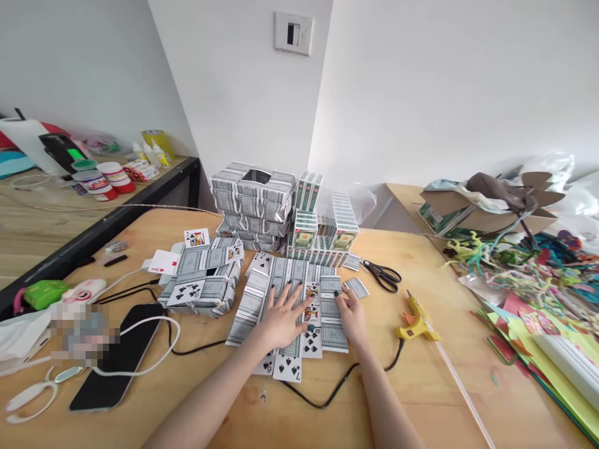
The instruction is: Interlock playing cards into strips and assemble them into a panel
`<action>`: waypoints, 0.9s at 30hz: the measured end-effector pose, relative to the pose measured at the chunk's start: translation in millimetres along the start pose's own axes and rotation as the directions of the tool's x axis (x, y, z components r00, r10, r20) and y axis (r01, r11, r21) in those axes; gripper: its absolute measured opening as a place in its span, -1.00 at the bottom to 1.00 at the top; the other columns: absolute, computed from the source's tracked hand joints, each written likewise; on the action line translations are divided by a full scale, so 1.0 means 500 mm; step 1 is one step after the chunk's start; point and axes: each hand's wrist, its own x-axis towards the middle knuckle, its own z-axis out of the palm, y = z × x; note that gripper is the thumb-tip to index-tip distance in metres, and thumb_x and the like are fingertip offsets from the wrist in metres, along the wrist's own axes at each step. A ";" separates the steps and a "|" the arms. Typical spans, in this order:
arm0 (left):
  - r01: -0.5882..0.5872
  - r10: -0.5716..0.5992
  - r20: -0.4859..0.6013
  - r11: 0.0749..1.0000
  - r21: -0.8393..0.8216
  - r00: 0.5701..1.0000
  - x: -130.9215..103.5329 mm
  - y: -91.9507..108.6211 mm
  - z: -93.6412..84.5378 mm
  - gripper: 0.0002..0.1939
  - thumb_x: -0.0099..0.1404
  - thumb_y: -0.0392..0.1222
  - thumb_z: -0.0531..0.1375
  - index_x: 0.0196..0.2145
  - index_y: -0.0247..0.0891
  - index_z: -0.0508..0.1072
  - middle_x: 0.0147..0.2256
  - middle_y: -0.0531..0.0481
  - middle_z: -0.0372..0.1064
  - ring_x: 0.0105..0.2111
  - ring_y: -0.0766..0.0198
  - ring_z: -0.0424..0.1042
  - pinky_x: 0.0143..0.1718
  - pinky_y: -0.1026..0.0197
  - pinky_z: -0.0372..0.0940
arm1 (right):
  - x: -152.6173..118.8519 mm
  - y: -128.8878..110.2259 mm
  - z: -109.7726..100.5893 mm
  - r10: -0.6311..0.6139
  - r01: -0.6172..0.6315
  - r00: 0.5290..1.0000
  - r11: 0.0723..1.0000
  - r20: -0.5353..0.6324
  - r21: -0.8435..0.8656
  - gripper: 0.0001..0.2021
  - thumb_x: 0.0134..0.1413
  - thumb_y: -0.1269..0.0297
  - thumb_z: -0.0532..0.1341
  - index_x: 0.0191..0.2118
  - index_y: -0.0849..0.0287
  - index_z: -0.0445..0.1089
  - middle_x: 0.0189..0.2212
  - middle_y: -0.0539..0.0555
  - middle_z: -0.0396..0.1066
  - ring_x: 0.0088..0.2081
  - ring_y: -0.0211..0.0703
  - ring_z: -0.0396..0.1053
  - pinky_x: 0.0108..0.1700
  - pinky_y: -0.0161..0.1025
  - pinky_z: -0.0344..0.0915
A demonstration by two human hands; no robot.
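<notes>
A flat sheet of overlapping playing cards (334, 333) lies on the table in front of me, most cards back side up. My left hand (284, 315) rests on it with fingers spread. At the sheet's right edge, my right hand (352, 312) lies with its fingertips on a card column. Between the hands a column of face-up cards (312, 342) shows. A seven of spades (288, 369) sticks out at the near edge. Behind the sheet rise a stacked structure of cards (253, 199) with an opening on top and several boxed card decks (345, 227).
Left stands a smaller card structure (201, 280) with loose cards on it. A black phone (116, 358) and white cables lie nearby. To the right are black scissors (384, 275) and a yellow glue gun (416, 321) with its cord. Coloured paper (538, 349) and yarn scraps (505, 265) fill the far right.
</notes>
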 end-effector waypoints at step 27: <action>0.080 -0.075 -0.273 0.997 0.005 0.959 -0.001 0.017 0.026 -0.48 0.25 0.11 -0.12 0.15 0.03 0.00 0.22 0.06 -0.21 0.21 0.01 -0.26 0.14 -0.21 -0.30 | 0.008 0.014 -0.021 -0.035 0.040 0.998 0.995 0.056 -0.096 -0.62 -0.09 0.04 0.10 -0.17 0.16 0.20 -0.55 0.01 0.37 -0.60 -0.21 0.26 -0.59 -0.31 0.18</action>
